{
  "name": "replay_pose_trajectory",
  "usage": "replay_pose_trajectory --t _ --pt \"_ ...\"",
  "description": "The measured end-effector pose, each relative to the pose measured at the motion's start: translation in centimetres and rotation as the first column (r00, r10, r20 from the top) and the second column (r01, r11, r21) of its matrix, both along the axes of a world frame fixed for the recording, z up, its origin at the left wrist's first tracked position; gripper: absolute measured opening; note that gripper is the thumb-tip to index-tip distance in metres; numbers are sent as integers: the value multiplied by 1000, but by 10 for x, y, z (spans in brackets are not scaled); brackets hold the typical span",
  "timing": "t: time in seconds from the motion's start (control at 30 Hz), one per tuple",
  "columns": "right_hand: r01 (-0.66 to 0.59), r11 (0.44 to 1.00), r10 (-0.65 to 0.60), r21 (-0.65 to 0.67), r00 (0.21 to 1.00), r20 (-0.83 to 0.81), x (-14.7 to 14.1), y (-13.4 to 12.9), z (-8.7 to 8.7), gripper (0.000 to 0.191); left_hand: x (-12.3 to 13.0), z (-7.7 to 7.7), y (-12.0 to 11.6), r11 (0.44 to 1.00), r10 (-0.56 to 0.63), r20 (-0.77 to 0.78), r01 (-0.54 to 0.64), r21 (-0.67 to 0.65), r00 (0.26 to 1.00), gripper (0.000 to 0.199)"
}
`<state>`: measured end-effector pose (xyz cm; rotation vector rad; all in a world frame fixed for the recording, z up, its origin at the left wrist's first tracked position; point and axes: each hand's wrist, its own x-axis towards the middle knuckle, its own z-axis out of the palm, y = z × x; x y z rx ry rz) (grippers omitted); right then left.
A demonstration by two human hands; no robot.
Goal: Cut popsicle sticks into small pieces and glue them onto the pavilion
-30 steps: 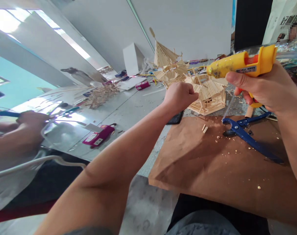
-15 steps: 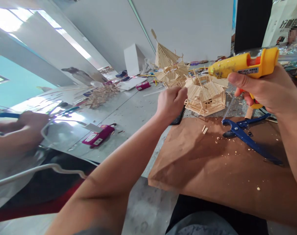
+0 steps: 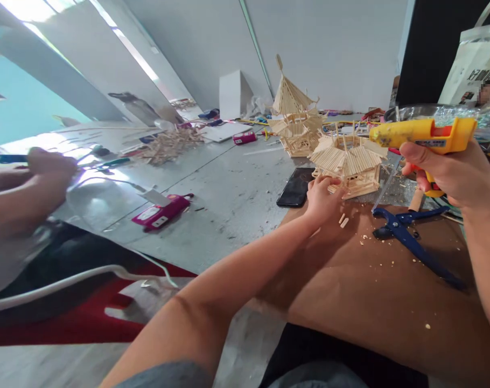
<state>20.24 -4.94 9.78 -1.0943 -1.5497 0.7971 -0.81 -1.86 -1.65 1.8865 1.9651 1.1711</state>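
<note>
My left hand [image 3: 324, 198] is at the near left base of a small pavilion model [image 3: 348, 156] built of thin wooden sticks. Its bent fingers and thumb grip the lower edge; the fingertips are partly hidden. My right hand [image 3: 442, 167] is closed round a yellow hot glue gun [image 3: 422, 134], held up right of the pavilion with its nozzle pointing left, close to the roof. Below the gun, a blue hand cutter [image 3: 406, 237] lies on brown paper [image 3: 370, 307], with short stick pieces [image 3: 344, 221] and chips nearby.
A black phone [image 3: 295, 187] lies left of my left hand. Behind stands a taller stick tower [image 3: 292, 108]. Magenta power strips [image 3: 162, 213] and a pile of sticks [image 3: 168, 145] sit leftward. Another person's hands [image 3: 47, 172] work at far left, near a white cable [image 3: 67, 283].
My left hand has come down and right from beside the pavilion's left side to its near base, uncovering the phone. The glue gun stays in my right hand; the view has shifted.
</note>
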Motion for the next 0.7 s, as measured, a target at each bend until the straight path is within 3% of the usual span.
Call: replay_pose_trajectory --t 0.17,0.4,0.7 --pt "-18 1000 18 0 1000 -3 0 2 -2 30 5 -10 15 1000 26 95 -25 -15 995 15" --pt "10 1000 -10 -3 1000 8 1 3 -4 29 12 -10 27 999 38 135 -33 -36 990 8" --pt "29 999 -29 -38 1000 -11 2 1 -3 32 10 -11 33 996 -78 184 72 44 980 8"
